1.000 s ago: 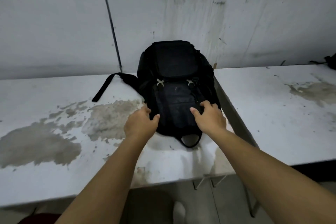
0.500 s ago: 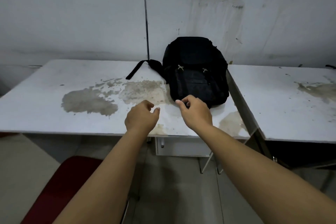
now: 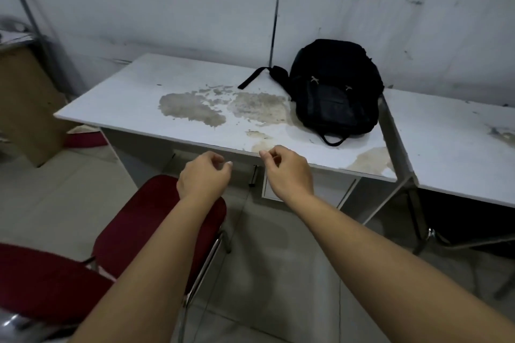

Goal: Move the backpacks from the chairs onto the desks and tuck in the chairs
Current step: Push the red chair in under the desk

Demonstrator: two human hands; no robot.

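A black backpack (image 3: 335, 95) lies on the right end of a stained white desk (image 3: 133, 100), its top against the wall and a strap trailing left. A red padded chair (image 3: 139, 228) with a chrome frame stands pulled out in front of the desk, its seat bare. My left hand (image 3: 204, 177) hovers over the far edge of the chair seat, fingers loosely curled and holding nothing. My right hand (image 3: 288, 172) hangs at the desk's front edge, also loosely curled and holding nothing. Neither hand touches the backpack.
A second white desk (image 3: 459, 147) adjoins on the right. Another red chair's cushion (image 3: 36, 284) fills the lower left. A brown cardboard panel (image 3: 25, 103) leans at the left. Something red (image 3: 83, 140) lies on the tiled floor under the left desk end. The wall runs behind both desks.
Both hands let go of the backpack and drew back from it to the desk's front edge. The view pulled back and left, bringing the red chair into sight.
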